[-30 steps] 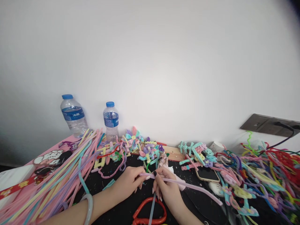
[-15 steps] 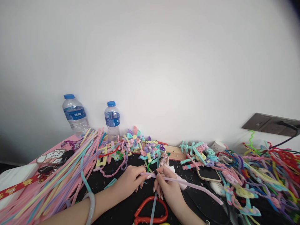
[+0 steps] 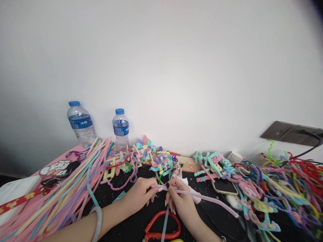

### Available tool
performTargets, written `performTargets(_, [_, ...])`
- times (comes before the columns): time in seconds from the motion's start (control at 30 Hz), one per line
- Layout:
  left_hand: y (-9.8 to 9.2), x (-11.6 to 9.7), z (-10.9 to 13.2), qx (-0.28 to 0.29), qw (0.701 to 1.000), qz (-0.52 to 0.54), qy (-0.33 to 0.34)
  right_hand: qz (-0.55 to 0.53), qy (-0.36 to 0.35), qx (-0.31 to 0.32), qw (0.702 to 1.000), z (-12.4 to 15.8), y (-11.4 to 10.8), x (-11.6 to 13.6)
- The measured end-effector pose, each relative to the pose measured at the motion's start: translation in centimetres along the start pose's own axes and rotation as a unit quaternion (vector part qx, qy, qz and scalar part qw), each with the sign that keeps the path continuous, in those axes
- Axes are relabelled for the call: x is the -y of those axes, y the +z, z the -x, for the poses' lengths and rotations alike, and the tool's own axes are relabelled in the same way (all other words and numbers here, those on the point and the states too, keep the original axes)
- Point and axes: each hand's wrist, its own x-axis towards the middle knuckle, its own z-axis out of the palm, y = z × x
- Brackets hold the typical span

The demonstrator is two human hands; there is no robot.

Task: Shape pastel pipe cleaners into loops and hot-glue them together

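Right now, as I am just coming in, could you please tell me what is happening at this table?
A person pinches a lilac fuzzy strip in both hands: the left hand has one end, and the right hand grips close beside it. The rest extends to the right. Red scissors handles lie below the hands. Loose coloured strips are heaped on the left, and two bottles stand by the wall.
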Motion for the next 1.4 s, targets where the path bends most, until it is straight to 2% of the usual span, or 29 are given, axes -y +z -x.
performTargets(1.4, [-0.04, -0.26, 0.09, 0.005, 1.000, -0.019, -0.002, 0.000, 0.005, 0.004, 1.000, -0.11, -0.03, 0.04])
